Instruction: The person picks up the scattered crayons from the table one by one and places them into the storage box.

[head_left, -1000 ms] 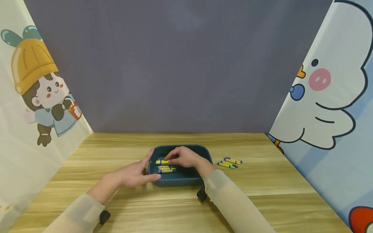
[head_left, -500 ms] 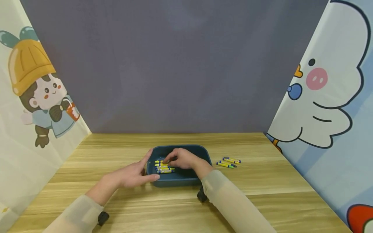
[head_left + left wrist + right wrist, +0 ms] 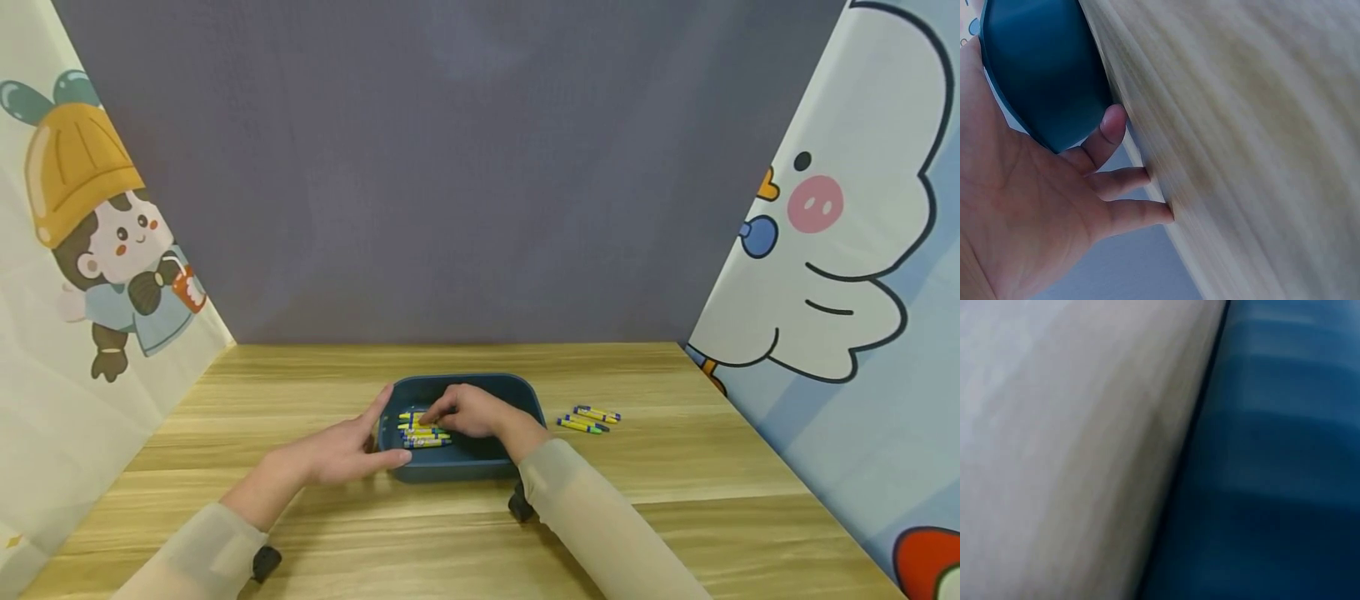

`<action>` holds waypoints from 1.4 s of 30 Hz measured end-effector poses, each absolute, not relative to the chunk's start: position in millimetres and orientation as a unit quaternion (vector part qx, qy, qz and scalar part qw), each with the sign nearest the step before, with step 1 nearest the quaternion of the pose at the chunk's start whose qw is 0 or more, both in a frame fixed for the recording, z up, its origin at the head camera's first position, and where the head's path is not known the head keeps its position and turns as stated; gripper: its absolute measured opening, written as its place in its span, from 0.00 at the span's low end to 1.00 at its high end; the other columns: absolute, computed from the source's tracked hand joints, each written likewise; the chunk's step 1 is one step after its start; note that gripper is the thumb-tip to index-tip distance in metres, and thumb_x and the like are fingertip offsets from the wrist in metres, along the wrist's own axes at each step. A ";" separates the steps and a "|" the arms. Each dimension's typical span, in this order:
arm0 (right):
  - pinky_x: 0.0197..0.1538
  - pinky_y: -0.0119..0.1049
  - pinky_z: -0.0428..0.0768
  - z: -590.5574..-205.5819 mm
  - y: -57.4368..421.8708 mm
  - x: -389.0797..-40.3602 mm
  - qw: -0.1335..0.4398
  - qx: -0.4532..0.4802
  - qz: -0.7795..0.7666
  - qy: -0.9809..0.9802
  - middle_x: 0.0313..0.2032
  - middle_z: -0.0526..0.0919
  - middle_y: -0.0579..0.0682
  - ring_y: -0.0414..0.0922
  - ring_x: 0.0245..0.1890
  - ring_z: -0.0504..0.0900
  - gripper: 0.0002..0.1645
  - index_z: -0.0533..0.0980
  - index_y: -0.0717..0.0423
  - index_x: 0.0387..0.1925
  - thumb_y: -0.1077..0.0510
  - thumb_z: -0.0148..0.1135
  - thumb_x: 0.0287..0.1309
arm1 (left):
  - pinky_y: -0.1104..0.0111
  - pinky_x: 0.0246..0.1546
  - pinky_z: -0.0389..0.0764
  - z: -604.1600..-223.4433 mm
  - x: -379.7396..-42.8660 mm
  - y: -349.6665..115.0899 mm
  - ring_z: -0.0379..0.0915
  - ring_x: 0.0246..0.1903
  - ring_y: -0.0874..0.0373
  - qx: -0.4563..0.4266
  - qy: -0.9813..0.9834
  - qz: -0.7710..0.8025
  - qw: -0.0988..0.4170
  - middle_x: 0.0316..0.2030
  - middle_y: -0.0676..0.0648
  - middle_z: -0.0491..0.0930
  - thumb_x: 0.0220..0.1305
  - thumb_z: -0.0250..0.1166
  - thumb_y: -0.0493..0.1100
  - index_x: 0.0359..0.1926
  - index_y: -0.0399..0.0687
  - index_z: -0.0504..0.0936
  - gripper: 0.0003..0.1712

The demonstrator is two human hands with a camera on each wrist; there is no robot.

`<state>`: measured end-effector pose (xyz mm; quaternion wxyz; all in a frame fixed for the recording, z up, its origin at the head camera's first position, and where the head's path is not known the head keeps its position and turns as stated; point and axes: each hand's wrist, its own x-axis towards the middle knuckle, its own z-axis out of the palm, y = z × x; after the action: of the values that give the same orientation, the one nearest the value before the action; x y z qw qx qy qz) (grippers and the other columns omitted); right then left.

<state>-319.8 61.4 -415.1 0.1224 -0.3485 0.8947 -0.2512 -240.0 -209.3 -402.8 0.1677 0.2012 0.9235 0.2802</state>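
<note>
A dark blue rectangular box stands on the table, with several yellow-wrapped crayons side by side in its left part. My left hand spans the box's left end, fingers extended, thumb at the front rim. In the left wrist view, the left hand has fingertips on the tabletop beside the box. Reaching inside, my right hand pinches a crayon in the row; its fingertips partly cover that crayon. The right wrist view is blurred and shows the box wall without the hand.
More crayons lie on the wooden table just right of the box. A grey panel rises behind the table. Cartoon-printed panels border it at the left and right.
My right hand has shifted slightly toward me and lowered among the crayons, and the crayon under its fingertips now lies closer to the row. The left hand stays at the box's left end.
</note>
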 end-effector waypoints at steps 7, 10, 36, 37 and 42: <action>0.56 0.39 0.80 -415.1 61.9 -320.5 0.126 -0.347 -0.253 0.894 0.49 0.86 0.45 0.35 0.45 0.77 0.17 0.91 0.42 0.59 0.61 0.65 0.79 | 0.57 0.48 0.81 -403.3 -240.5 -209.7 0.81 0.37 0.57 0.203 0.923 0.283 0.166 0.36 0.51 0.85 0.74 0.64 0.73 0.90 0.53 0.25 0.70; 0.55 0.39 0.80 -415.3 63.8 -321.2 0.122 -0.354 -0.256 0.891 0.50 0.87 0.44 0.36 0.44 0.77 0.17 0.90 0.41 0.59 0.60 0.64 0.79 | 0.57 0.49 0.81 -402.9 -240.2 -209.6 0.81 0.38 0.57 0.201 0.922 0.285 0.170 0.37 0.50 0.85 0.74 0.64 0.73 0.90 0.54 0.25 0.70; 0.37 0.35 0.78 -357.9 161.0 -311.3 0.058 -0.292 -0.405 0.864 0.54 0.91 0.54 0.45 0.32 0.79 0.19 0.88 0.51 0.62 0.53 0.70 0.75 | 0.53 0.53 0.80 -404.0 -240.3 -209.6 0.79 0.37 0.58 0.208 0.928 0.271 0.150 0.34 0.51 0.83 0.73 0.64 0.75 0.90 0.59 0.23 0.70; 0.39 0.36 0.79 -358.8 172.0 -311.5 0.055 -0.284 -0.407 0.866 0.53 0.91 0.53 0.46 0.34 0.80 0.19 0.88 0.50 0.62 0.53 0.70 0.75 | 0.53 0.52 0.80 -403.7 -239.7 -209.5 0.78 0.36 0.57 0.208 0.929 0.268 0.150 0.33 0.51 0.82 0.73 0.64 0.75 0.89 0.59 0.23 0.70; 0.39 0.39 0.81 -367.5 227.7 -310.1 0.052 -0.250 -0.415 0.873 0.53 0.89 0.58 0.43 0.34 0.80 0.20 0.86 0.54 0.64 0.52 0.68 0.78 | 0.50 0.57 0.80 -403.7 -238.4 -209.1 0.79 0.40 0.57 0.209 0.929 0.269 0.148 0.36 0.50 0.83 0.73 0.64 0.75 0.90 0.59 0.24 0.70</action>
<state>-310.1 227.7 -367.5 0.0524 -0.2503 0.8730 -0.4153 -238.4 -209.1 -403.7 0.1484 0.2087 0.9286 0.2686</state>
